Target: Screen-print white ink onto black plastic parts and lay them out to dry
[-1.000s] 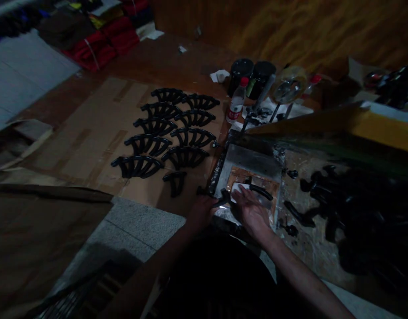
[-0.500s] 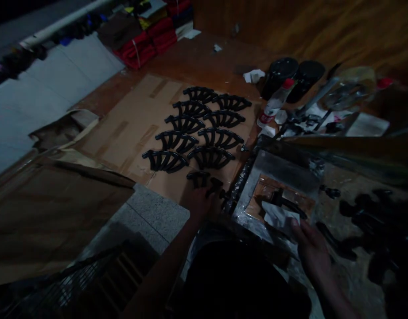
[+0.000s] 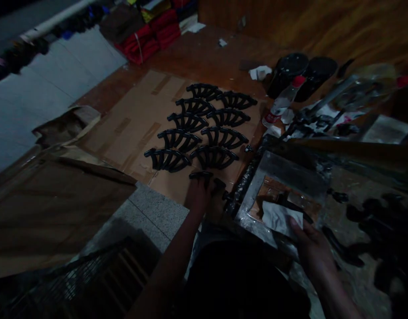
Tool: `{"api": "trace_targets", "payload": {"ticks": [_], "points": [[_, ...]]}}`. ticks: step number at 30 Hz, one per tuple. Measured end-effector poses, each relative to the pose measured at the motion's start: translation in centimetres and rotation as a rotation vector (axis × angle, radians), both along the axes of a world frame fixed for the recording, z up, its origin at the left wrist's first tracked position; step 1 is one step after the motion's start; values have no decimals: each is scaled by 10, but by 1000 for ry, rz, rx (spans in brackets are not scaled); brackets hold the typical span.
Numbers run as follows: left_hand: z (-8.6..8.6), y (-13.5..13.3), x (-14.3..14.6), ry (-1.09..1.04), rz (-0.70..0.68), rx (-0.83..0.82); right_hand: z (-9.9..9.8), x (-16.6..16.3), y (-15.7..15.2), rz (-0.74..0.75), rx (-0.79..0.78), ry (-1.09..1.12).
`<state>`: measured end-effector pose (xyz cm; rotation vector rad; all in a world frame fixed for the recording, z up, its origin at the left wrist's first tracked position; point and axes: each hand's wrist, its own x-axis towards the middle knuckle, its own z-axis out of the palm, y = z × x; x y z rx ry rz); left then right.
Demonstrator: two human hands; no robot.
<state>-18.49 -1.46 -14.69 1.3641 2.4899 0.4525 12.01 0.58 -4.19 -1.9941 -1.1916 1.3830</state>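
right hand [image 3: 312, 241] pinching a thin, creased white sheet [image 3: 280, 217] above a flat silver metal plate [image 3: 278, 166], left hand [image 3: 200, 195] down by a curved, shiny black piece [image 3: 201, 175] on flat brown cardboard [image 3: 170, 182], too dark to tell its grip, fan-shaped black bunches [image 3: 214, 153] behind, clear red-capped plastic bottle [image 3: 283, 101] farther back

Cardboard [image 3: 134, 106], left: bare, passable.
Cardboard, right: rows of black pieces [image 3: 213, 156] obstruct.
Beyond metal plate [image 3: 280, 165]: bottle [image 3: 278, 108], two cans [image 3: 289, 73] block passage.
Right of plate: black heap [image 3: 385, 221].

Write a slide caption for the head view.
Right hand holding a white sheet, left hand beside black curved parts arranged on cardboard.
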Motion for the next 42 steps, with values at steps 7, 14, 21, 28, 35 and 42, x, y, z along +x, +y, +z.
{"api": "trace_targets", "payload": {"ticks": [7, 14, 21, 28, 35, 42], "points": [[29, 3, 1, -113, 51, 187, 8, 5, 3, 31, 126, -96], [48, -11, 54, -225, -502, 316, 24, 45, 22, -79, 272, -9], [44, -21, 97, -30, -877, 157, 0, 34, 6, 233, 616, -219], [41, -19, 97, 27, -906, 38, -46, -15, -9, 860, 787, -393], [47, -18, 98, 18, -925, -17, -57, -5, -35, 982, 722, -426], [52, -17, 98, 4, -912, -25, -45, -18, -20, 888, 599, -360]]}}
